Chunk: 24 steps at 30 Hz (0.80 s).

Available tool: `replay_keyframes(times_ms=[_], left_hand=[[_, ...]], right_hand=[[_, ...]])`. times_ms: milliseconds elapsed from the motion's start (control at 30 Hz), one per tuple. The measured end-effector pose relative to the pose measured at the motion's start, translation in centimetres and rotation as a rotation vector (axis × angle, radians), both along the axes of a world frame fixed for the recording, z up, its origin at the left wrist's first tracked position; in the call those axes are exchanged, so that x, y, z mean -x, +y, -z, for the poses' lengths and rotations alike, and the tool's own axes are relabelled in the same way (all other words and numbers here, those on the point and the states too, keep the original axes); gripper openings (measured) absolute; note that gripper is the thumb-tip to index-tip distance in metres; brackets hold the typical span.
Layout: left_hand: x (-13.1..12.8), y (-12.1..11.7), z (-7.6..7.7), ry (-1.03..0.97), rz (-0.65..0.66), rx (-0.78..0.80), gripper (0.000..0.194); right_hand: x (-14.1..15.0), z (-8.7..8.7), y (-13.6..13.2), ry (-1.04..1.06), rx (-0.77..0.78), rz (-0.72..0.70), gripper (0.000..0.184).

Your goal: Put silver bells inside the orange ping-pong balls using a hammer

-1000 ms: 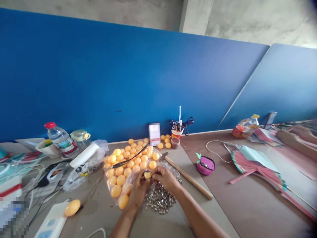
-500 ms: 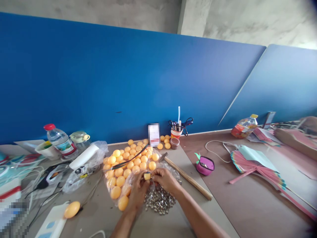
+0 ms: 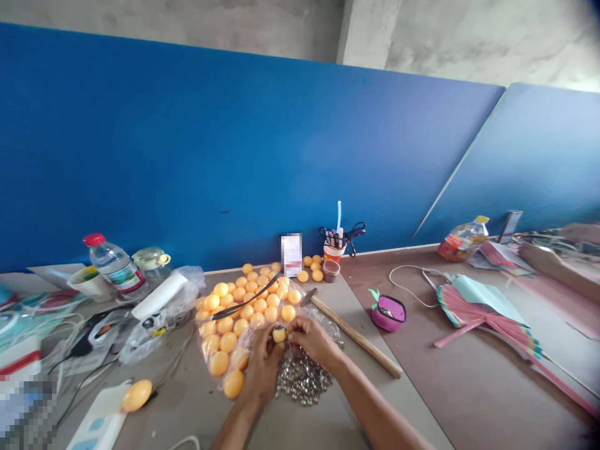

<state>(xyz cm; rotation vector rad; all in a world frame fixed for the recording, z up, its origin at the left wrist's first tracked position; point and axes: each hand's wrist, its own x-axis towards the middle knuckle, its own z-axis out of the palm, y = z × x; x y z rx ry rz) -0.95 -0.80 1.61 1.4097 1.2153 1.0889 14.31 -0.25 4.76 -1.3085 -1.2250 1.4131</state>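
Note:
My left hand (image 3: pixel 261 359) is closed around a small orange ball (image 3: pixel 279 335) with a dark patch at its top. Close by its right side, my right hand (image 3: pixel 310 337) has its fingertips pinched together; what they grip is too small to make out. Right below both hands spreads a pile of small shiny silver metal pieces (image 3: pixel 304 380), partly on clear plastic. To the left, a clear plastic bag of orange balls (image 3: pixel 228 342) lies on the table, with a black strap (image 3: pixel 246 301) across it. A wooden-handled hammer (image 3: pixel 359 337) rests right of my right hand.
One orange ball (image 3: pixel 137 395) lies on a white power strip (image 3: pixel 100 419) at left. Behind are a phone-like upright object (image 3: pixel 291 255), a pen cup (image 3: pixel 334 251) and a small brown tub (image 3: pixel 330 270). A purple pouch (image 3: pixel 389 314) and pink fan (image 3: pixel 482 312) sit right, near another person's arm (image 3: pixel 560 269).
My hands stay nearly in place, with the ball turning slightly between them. At the far right, the other person's arm and hand have shifted.

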Motion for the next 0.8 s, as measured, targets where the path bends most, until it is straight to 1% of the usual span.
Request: replay_keyframes(times_ms=[267,500,667,800], left_hand=[[-0.02,0.00,0.16,0.077,-0.014,-0.077,0.041],[-0.01,-0.02,0.07,0.106,0.017,-0.089,0.039],[-0.10,0.23,0.40,0.104,-0.032,-0.099,0.036],[-0.10,0.33,0.49,0.099,-0.040,-0.113,0.036]], right_hand=[[-0.05,0.49,0.24,-0.015,-0.019,-0.009,0.010],[-0.06,0.29,0.12,-0.064,-0.050,-0.014,0.011],[0.06,0.32,0.03,-0.120,-0.078,-0.006,0.012],[0.13,0.64,0.18,-0.110,-0.076,-0.006,0.012]])
